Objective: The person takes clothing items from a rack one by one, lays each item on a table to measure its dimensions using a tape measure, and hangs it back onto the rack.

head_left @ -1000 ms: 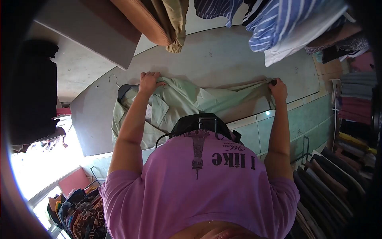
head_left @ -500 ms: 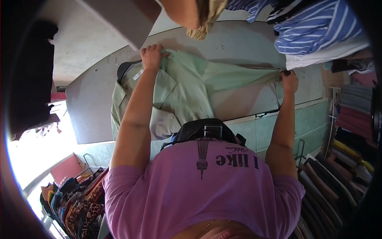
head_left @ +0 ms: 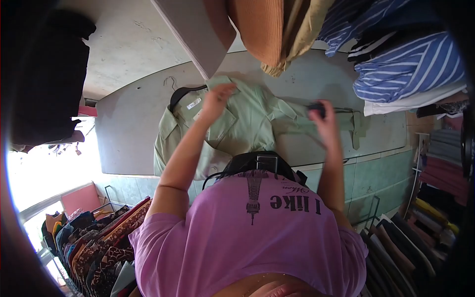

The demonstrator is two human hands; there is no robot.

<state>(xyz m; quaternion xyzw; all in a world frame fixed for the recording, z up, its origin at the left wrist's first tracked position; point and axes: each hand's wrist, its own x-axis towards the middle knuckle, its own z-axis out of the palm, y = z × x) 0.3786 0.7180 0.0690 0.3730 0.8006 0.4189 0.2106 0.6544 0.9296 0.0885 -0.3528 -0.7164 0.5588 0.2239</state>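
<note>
A pale green collared shirt lies spread on a grey padded board, a black hanger inside its neck. My left hand is over the upper part of the shirt near the shoulder, fingers loosely stretched. Whether they touch the cloth is unclear. Above the sleeve, my right hand is closed around a small black object, blurred by motion. Past that hand, the sleeve's far end lies towards the board's right side.
Folded or hanging clothes and blue striped fabric hang over the board's far edge. Dark garments hang at left. Racks of patterned clothes and dark clothes stand on both sides; folded stacks are at right.
My right hand has let go of the sleeve end and moved left with the black object. My left hand has loosened from the shoulder. The sleeve now lies slack; the view has shifted.
</note>
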